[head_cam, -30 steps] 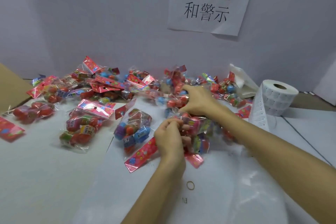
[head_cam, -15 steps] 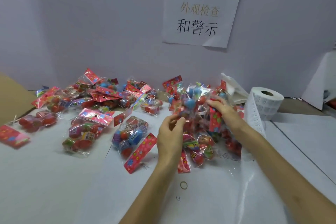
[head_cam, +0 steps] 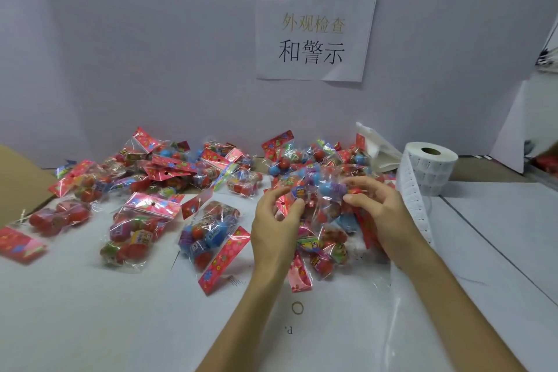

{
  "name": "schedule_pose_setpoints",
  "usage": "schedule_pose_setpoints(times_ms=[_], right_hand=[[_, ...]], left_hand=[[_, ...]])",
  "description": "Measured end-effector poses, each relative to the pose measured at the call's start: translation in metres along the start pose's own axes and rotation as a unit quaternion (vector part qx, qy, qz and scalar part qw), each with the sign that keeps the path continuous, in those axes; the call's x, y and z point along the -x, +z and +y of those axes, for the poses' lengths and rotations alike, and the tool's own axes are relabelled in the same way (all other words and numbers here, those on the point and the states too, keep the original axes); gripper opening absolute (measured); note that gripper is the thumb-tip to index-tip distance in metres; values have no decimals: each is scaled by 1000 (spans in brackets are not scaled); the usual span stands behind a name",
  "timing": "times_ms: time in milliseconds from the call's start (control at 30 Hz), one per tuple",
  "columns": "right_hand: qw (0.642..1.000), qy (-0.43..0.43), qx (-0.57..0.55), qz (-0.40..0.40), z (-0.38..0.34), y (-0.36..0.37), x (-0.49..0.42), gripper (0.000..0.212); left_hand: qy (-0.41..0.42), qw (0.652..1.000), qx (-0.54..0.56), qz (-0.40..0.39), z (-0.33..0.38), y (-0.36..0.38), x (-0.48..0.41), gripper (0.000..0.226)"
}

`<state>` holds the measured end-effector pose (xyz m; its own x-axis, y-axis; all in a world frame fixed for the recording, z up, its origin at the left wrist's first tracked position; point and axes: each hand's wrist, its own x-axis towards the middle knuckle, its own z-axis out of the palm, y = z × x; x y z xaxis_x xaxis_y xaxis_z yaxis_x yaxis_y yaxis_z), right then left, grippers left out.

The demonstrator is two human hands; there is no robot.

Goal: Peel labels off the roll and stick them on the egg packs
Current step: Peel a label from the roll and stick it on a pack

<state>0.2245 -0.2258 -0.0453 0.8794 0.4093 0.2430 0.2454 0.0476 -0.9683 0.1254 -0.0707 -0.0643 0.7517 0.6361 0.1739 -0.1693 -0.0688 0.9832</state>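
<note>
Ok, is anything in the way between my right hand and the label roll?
Nothing visible blocks it. The label roll stands just beyond and to the right of the right hand, with only its own loose label strip trailing between them. The right hand and left hand both grip a bunch of egg packs, though.

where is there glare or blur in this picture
Head view: glare glints on the clear wrap of the egg packs and streaks the plastic sheet at lower right; the red thing at the right edge is smeared by blur; the sign on the wall reads sharp.
</note>
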Motion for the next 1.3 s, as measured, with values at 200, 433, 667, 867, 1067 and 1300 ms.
schedule_pose_setpoints(times_ms=[200, 433, 667, 867, 1067, 1300], right_hand=[[996, 41, -76, -22, -3, 0, 1, 24], [993, 69, -99, -12, -1, 3, 3, 19], [958, 151, -243, -37, 1, 5, 1, 38], [932, 156, -324, -40, -3, 10, 5, 41], [981, 99, -129, -110, -3, 18, 12, 42], [990, 103, -97, -6, -1, 26, 15, 51]], left_hand=[[29, 998, -13, 53, 2, -4, -1, 9], [12, 998, 42, -42, 12, -2, 3, 37], [-53, 995, 29, -75, 11, -1, 5, 33], [-101, 982, 141, -71, 11, -5, -1, 39], [-100, 979, 156, -80, 9, -6, -3, 44], [-118, 975, 159, -100, 10, -9, -6, 49]])
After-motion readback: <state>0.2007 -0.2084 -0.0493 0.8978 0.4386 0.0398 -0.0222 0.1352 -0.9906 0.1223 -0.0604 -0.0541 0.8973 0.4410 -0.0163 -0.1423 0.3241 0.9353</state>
